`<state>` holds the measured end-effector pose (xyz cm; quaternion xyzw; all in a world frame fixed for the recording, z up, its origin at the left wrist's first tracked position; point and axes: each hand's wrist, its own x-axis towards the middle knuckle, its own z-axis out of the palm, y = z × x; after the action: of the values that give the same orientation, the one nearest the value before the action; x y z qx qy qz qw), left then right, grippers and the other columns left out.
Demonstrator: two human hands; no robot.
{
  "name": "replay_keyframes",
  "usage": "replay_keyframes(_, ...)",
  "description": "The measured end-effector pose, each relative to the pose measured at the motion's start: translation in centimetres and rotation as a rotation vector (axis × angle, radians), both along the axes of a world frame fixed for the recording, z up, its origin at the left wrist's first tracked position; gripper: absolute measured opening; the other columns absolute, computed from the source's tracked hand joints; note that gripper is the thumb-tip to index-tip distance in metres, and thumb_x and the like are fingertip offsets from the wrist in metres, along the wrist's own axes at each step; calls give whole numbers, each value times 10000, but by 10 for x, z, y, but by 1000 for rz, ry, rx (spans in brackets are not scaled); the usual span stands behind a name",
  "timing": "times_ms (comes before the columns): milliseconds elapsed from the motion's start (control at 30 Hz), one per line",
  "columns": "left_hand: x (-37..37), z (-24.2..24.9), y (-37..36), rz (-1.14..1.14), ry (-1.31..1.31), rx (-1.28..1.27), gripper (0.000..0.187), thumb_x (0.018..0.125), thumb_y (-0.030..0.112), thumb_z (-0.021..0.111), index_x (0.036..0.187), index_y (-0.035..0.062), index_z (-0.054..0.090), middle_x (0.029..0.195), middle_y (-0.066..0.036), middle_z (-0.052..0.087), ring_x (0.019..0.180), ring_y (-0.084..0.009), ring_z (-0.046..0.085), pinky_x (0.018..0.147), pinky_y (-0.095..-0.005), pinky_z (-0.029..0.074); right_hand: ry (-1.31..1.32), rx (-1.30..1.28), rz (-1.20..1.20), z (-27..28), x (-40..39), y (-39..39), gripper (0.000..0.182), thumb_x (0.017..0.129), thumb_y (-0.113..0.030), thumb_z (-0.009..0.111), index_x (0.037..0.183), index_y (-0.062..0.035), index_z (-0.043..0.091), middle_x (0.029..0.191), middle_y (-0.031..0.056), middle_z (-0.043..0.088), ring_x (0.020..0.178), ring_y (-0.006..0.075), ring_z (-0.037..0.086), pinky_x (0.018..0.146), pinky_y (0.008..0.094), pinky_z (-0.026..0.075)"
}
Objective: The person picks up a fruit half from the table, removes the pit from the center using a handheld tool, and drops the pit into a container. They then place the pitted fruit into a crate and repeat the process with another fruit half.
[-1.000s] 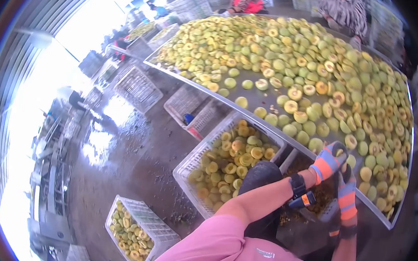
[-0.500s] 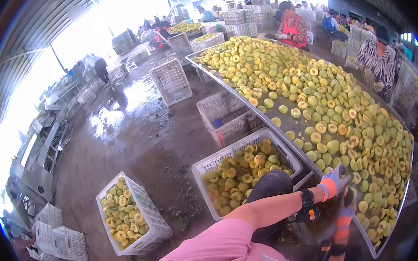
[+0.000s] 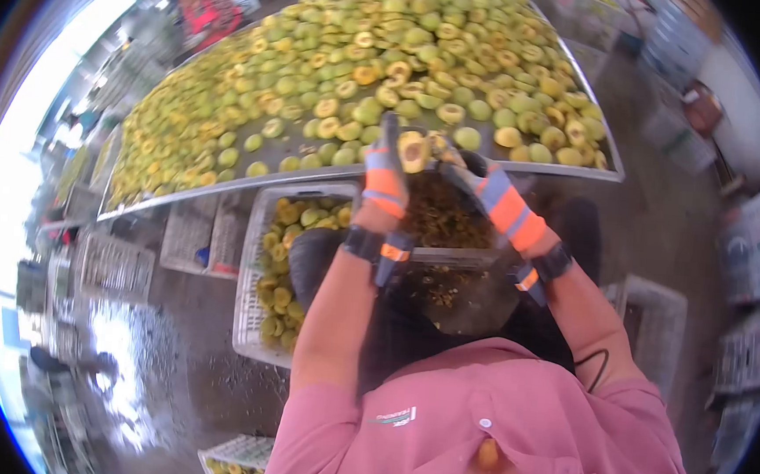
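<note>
My left hand (image 3: 385, 171) grips a peach half (image 3: 412, 150) just off the table's (image 3: 296, 174) near edge, cut face w/ pit hollow toward me. Right hand (image 3: 477, 178) is closed beside it, thumb side touching the fruit; can't tell if it holds a tool. Below my hands sits a bin of pits (image 3: 438, 219); a crate (image 3: 286, 257) of halves is left of it, under the table edge. I judge the half light, firm-ish but bruisable, wet and slick in gloves, so best cupped round the skin side, not pinched at the cut rim.
</note>
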<state>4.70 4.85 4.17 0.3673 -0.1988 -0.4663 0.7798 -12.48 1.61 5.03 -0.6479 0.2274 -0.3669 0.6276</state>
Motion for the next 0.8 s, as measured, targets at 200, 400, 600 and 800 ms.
replay_keyframes(200, -13, 16, -9, 5, 0, 89, 386, 930, 411, 572, 1022, 39, 614, 918, -67, 670, 791, -189, 656, 660, -324, 557, 215, -235, -70, 2, -5, -5, 293, 869, -120, 651, 1142, -17, 618, 1041, 77, 676, 906, 110, 582, 769, 302, 480)
replay_keyframes(400, -26, 22, -5, 119, -210, 103, 382, 923, 355, 607, 1050, -4, 625, 951, -48, 643, 815, -121, 601, 692, -280, 499, 408, -418, -127, -10, -1, -10, 296, 846, -121, 646, 1117, -21, 579, 996, 149, 666, 856, 225, 623, 761, 336, 488)
replay_keyframes(600, -28, 9, -11, 217, -252, 105, 312, 957, 293, 580, 919, -8, 651, 814, -3, 624, 675, -61, 492, 576, -235, 402, 470, -460, -198, -22, 13, 0, 303, 817, -147, 650, 1090, -45, 567, 928, 181, 649, 839, 327, 628, 732, 379, 496)
replay_keyframes(800, -27, 13, 0, 209, -704, 222, 268, 934, 229, 580, 904, -27, 652, 801, -49, 648, 688, -111, 541, 620, -265, 442, 542, -470, -152, -31, 17, 1, 392, 822, -370, 596, 1028, -37, 599, 884, 267, 637, 893, 434, 593, 753, 450, 496)
